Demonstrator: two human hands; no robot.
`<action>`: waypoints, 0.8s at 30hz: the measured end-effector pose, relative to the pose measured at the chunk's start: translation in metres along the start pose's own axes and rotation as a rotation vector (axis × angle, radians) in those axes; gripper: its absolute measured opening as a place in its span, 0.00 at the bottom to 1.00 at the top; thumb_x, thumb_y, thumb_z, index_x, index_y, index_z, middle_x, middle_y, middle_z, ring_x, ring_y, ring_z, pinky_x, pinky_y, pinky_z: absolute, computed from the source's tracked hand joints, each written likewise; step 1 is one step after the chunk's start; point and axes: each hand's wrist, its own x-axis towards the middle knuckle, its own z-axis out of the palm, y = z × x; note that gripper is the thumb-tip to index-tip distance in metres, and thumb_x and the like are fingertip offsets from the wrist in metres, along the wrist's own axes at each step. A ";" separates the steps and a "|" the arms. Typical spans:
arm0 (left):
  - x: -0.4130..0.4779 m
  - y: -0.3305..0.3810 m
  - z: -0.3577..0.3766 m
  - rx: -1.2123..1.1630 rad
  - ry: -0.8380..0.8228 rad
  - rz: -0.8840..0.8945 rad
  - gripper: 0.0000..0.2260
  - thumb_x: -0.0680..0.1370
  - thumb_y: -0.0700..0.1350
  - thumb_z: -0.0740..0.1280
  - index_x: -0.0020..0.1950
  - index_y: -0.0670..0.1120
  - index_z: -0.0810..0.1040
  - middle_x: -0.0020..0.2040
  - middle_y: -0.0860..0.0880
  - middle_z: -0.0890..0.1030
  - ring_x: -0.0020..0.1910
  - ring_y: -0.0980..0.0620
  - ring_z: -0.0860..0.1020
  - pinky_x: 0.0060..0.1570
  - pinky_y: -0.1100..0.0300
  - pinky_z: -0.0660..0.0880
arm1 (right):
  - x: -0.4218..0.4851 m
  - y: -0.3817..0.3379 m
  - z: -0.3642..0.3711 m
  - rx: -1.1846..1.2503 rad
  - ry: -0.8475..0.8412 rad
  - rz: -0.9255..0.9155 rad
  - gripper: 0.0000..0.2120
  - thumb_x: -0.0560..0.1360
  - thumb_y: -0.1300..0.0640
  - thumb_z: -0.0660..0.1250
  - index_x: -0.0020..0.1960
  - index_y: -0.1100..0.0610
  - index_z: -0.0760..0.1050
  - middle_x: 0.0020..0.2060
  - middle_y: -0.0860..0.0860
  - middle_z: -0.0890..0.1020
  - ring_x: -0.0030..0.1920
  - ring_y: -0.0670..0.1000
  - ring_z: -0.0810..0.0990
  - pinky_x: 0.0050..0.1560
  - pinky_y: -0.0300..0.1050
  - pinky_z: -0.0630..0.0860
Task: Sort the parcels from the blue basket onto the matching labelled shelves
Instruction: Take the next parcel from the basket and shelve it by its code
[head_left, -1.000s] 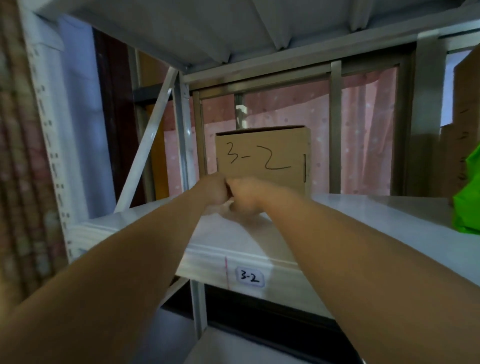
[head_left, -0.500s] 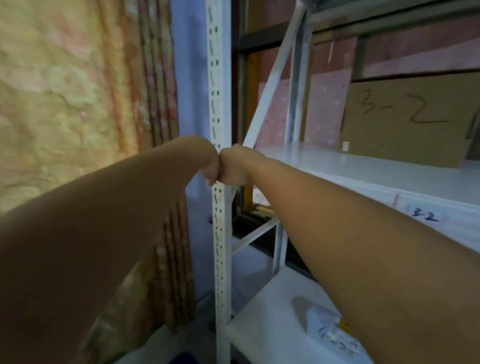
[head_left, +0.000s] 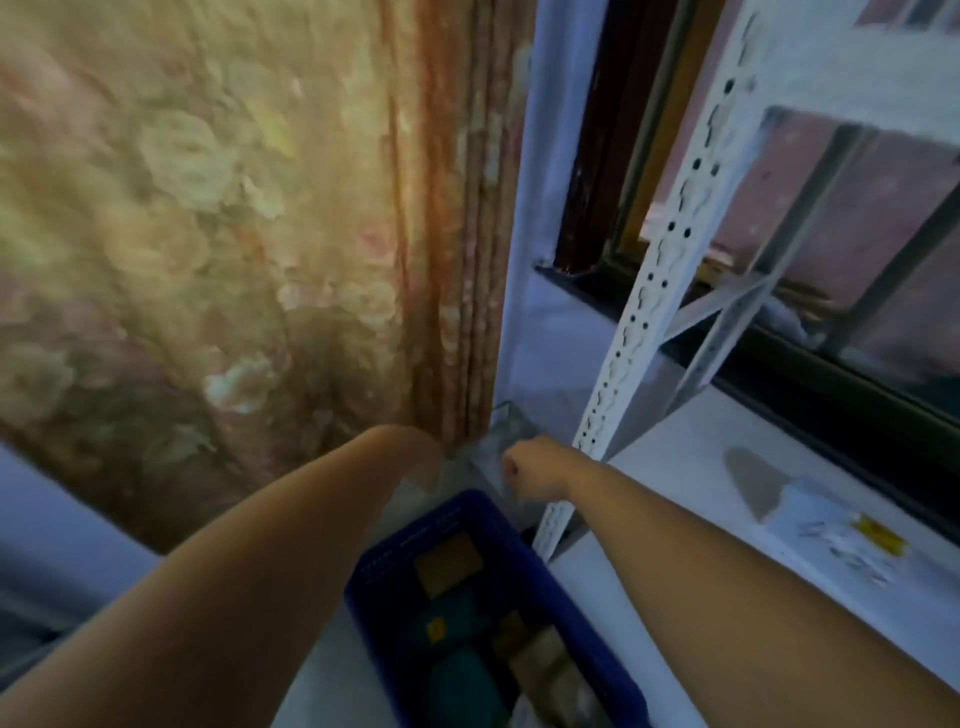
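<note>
The blue basket (head_left: 566, 603) stands on the floor at the bottom centre, beside the rack's white upright (head_left: 649, 301). Inside lie several parcels: a brown one (head_left: 449, 564), a teal one with a yellow sticker (head_left: 460, 616) and a tan one (head_left: 545, 660). My right hand (head_left: 530, 462) hovers above the basket's far end, curled into a fist with nothing in it. My left hand (head_left: 423, 457) is just left of it, bent down at the wrist and blurred, so its fingers are hard to read. The two hands are apart.
A floral curtain (head_left: 208, 234) fills the left side. The low white shelf (head_left: 675, 467) on the right carries a white parcel with a yellow label (head_left: 831, 525). A dark window frame (head_left: 831, 395) runs behind the rack.
My view has swung down and left from the 3-2 shelf and its box to the floor basket. My hands have dropped with it and separated from fist-to-fist contact.
</note>
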 end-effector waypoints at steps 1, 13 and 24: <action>0.015 -0.004 0.020 -0.061 0.009 -0.005 0.16 0.80 0.43 0.62 0.65 0.37 0.73 0.46 0.44 0.77 0.61 0.42 0.75 0.55 0.55 0.72 | 0.011 0.004 0.018 0.028 -0.038 0.025 0.09 0.78 0.59 0.59 0.42 0.59 0.75 0.42 0.55 0.77 0.44 0.56 0.76 0.46 0.46 0.74; 0.151 0.023 0.222 -0.456 -0.148 -0.008 0.15 0.82 0.45 0.57 0.66 0.41 0.72 0.65 0.43 0.74 0.55 0.45 0.75 0.54 0.55 0.71 | 0.115 0.047 0.265 0.342 -0.248 0.082 0.18 0.78 0.53 0.61 0.67 0.54 0.68 0.60 0.57 0.76 0.56 0.59 0.76 0.53 0.52 0.76; 0.297 0.095 0.466 -0.921 -0.419 -0.303 0.18 0.80 0.43 0.62 0.70 0.44 0.70 0.60 0.43 0.76 0.47 0.46 0.78 0.48 0.52 0.76 | 0.159 0.145 0.526 0.476 -0.471 0.481 0.26 0.75 0.55 0.68 0.70 0.55 0.64 0.64 0.58 0.74 0.63 0.61 0.73 0.61 0.55 0.73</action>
